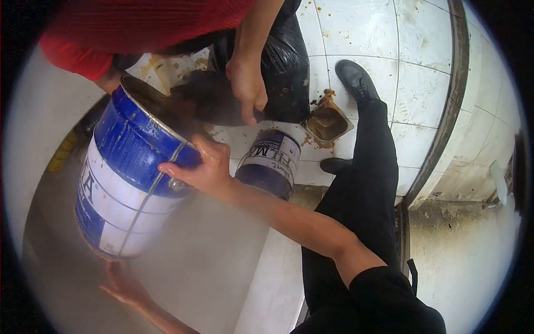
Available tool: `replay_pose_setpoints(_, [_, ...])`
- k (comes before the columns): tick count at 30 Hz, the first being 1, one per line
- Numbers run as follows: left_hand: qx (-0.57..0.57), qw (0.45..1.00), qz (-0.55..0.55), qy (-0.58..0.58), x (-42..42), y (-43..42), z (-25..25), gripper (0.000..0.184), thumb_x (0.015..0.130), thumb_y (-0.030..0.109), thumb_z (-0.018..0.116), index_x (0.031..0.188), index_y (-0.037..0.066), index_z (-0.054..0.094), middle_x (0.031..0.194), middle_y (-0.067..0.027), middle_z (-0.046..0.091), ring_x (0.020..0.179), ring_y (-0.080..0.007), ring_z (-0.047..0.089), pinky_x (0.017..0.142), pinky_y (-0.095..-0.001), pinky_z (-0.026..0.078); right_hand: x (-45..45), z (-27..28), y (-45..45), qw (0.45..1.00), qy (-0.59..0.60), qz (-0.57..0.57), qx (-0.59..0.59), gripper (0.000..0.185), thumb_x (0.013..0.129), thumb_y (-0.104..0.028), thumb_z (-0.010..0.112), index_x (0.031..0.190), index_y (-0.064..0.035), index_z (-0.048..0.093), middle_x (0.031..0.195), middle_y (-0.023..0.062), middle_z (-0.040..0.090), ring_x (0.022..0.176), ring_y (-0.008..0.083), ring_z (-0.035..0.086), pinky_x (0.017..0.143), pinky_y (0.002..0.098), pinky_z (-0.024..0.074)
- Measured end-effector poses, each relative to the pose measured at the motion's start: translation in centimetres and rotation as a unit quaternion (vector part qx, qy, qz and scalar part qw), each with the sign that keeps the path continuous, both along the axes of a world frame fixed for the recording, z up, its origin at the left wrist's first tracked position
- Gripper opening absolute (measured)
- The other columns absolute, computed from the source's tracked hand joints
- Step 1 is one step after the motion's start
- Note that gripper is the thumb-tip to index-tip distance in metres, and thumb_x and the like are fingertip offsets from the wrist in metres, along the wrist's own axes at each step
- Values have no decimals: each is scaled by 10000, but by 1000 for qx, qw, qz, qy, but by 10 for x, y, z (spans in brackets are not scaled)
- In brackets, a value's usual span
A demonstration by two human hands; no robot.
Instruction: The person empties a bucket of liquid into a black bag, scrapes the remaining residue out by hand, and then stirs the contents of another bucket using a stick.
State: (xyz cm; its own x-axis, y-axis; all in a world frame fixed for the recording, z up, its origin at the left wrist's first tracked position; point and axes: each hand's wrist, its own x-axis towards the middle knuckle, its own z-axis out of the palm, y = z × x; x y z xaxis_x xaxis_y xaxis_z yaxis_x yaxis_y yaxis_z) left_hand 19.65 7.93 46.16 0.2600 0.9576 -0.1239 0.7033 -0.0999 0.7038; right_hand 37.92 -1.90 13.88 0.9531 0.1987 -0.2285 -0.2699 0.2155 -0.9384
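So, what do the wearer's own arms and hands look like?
The right hand and left hand show no gloves. A short black sleeve ends above the right elbow; the left sleeve is out of view.

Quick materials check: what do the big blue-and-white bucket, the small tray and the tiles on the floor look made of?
Bucket: likely painted metal, glossy blue, with a bare, metallic-looking rim.
Tray: probably stainless steel, judging by its smooth greyish sheen, though brown residue obscures it.
Floor tiles: seemingly glazed ceramic, white and slightly shiny, with visible joints.
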Motion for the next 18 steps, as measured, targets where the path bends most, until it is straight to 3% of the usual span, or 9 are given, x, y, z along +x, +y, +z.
replay_pose_setpoints(18, [28, 1000, -1, 3, -3, 2, -4, 720, 903, 638, 211, 1230, 61, 493, 1294, -142, 447, 1288, -253, 341, 1106, -526, 193, -5, 2, 1, 1000, 9, 4, 12, 517, 617, -449, 821, 708, -71, 480, 625, 117, 630, 517, 255, 635, 475, 332, 497])
